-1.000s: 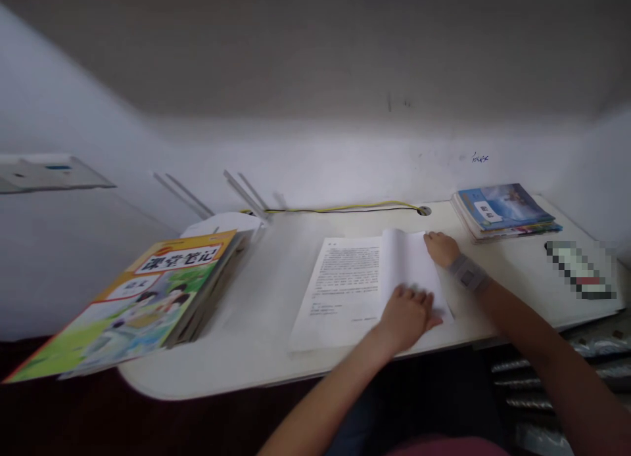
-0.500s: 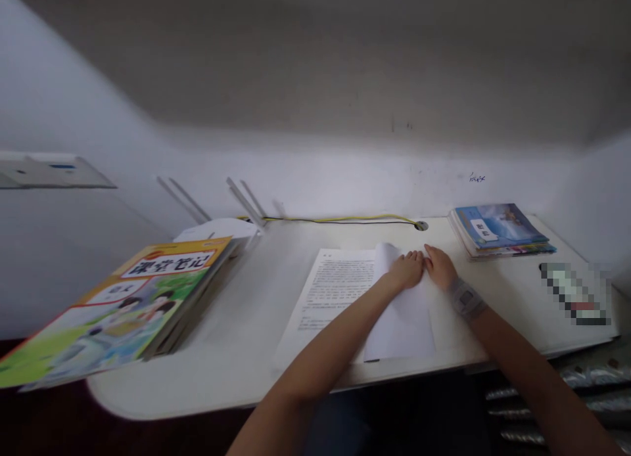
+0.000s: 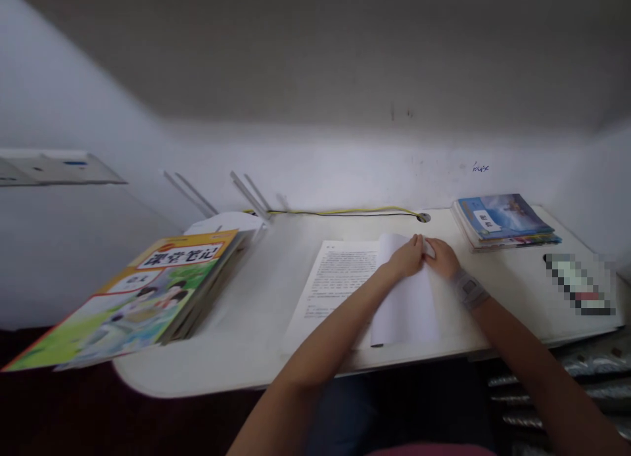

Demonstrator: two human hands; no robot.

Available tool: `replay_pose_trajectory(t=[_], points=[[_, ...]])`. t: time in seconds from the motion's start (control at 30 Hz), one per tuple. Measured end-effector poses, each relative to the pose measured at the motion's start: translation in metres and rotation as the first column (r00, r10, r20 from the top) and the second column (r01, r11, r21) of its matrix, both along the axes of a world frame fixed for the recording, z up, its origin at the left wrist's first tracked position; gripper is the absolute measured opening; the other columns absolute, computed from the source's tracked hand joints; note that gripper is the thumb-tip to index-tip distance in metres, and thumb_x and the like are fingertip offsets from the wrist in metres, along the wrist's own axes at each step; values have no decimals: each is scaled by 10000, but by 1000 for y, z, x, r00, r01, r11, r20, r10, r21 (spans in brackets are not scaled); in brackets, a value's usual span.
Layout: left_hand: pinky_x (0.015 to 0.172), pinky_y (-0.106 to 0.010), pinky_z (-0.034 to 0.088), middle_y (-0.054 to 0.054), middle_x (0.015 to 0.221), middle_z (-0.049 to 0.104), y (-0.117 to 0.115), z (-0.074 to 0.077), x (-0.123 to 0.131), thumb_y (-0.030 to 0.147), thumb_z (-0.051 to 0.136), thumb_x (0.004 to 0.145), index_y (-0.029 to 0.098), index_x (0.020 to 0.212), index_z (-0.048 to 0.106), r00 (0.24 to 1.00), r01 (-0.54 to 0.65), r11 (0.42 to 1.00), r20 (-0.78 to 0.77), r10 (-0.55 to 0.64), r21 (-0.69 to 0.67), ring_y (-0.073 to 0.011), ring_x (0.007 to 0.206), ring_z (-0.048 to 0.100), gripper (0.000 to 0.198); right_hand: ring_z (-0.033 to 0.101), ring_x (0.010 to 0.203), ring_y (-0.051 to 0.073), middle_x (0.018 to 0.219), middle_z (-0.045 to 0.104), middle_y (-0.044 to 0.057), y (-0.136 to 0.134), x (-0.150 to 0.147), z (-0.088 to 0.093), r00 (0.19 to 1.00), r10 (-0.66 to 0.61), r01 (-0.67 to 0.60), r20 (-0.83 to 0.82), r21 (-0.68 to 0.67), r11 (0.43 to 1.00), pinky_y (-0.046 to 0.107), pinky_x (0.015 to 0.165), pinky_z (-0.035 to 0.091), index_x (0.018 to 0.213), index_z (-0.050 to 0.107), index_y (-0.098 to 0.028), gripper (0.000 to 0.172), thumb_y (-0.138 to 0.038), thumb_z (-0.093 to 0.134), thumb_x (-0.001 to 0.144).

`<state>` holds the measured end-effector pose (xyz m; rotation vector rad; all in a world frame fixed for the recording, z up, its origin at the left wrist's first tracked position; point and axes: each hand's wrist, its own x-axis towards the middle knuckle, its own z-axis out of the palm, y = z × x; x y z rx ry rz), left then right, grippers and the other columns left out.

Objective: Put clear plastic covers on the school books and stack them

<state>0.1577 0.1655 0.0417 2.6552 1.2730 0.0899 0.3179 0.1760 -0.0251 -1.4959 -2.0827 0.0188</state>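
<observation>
A white tabletop (image 3: pixel 276 292) is seen, with a stack of colourful workbooks (image 3: pixel 142 298) overhanging its left edge. A printed paper document (image 3: pixel 340 285) lies near the front edge, its right leaf folded over. The fold's far corner is pinched by both hands: left hand (image 3: pixel 407 257) and right hand (image 3: pixel 444 259), fingertips touching. A smaller book pile (image 3: pixel 503 221) sits at the far right corner.
</observation>
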Motion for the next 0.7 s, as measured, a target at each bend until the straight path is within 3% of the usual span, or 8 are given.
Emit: replay_pose_trajectory(t=[0.07,0.13,0.27,0.47,0.7], points=[[1083,-445,212,-293,1385,368,-22,2,-6,290,417,866,-47,1306,385,1000,13,1000,-26,-13,10,-313,1298,367,555,552,1083,240,1149,619,144,0,0,0,1000,0,0,-4,2,1000,392,961,426,1186,546,-114,428,-227,568,774],[1082,-488,184,-281,1331,448,-47,-1,-11,458,444,856,-13,1243,482,994,63,998,-89,-63,4,-344,1276,388,611,552,1087,239,1152,618,138,-1,0,0,1000,0,0,-2,1,1000,398,962,426,1183,551,-130,415,-230,562,781],[1083,-523,155,-251,1418,344,-76,-10,-20,627,399,828,47,1346,392,969,117,993,-221,-115,-3,-332,1327,313,778,544,1108,235,1162,615,136,-2,-1,5,1000,7,-7,17,-21,1000,391,989,408,1175,560,-129,390,-236,543,800],[1095,-529,111,-196,1469,279,-65,-9,-25,606,346,860,113,1402,322,974,103,994,-202,-108,-33,-305,1368,235,733,474,1210,273,1251,559,193,-22,2,12,996,32,-24,78,-93,995,413,1035,357,1205,539,-69,439,-281,537,821],[1096,-526,113,-186,1479,261,-64,-22,-24,610,302,869,131,1423,279,985,88,996,-146,-87,0,-308,1371,227,733,392,1279,318,1340,467,231,-118,9,-2,979,23,-2,204,-101,995,489,1022,340,1313,431,-53,538,-372,426,880]])
